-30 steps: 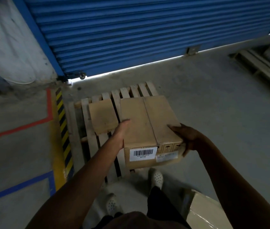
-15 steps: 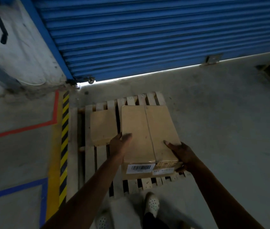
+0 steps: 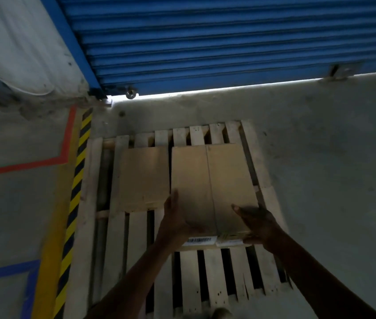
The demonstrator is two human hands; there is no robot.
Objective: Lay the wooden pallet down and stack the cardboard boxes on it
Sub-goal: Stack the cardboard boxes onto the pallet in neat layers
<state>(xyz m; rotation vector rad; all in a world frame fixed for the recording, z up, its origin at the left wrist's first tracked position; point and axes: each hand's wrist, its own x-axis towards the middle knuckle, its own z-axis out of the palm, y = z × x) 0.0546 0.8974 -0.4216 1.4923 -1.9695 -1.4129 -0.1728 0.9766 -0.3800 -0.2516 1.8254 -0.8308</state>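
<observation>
One wooden pallet [image 3: 214,272] lies flat on the concrete floor before a blue shutter [image 3: 205,38]. Two cardboard boxes are over it. The smaller box [image 3: 144,178] sits on the slats at the left. Just beside it is the bigger box [image 3: 210,180], with two labels on its near face. The left hand [image 3: 174,217] and right hand [image 3: 256,223] grip its near corners, thumbs on top. Whether it rests on the slats is unclear.
</observation>
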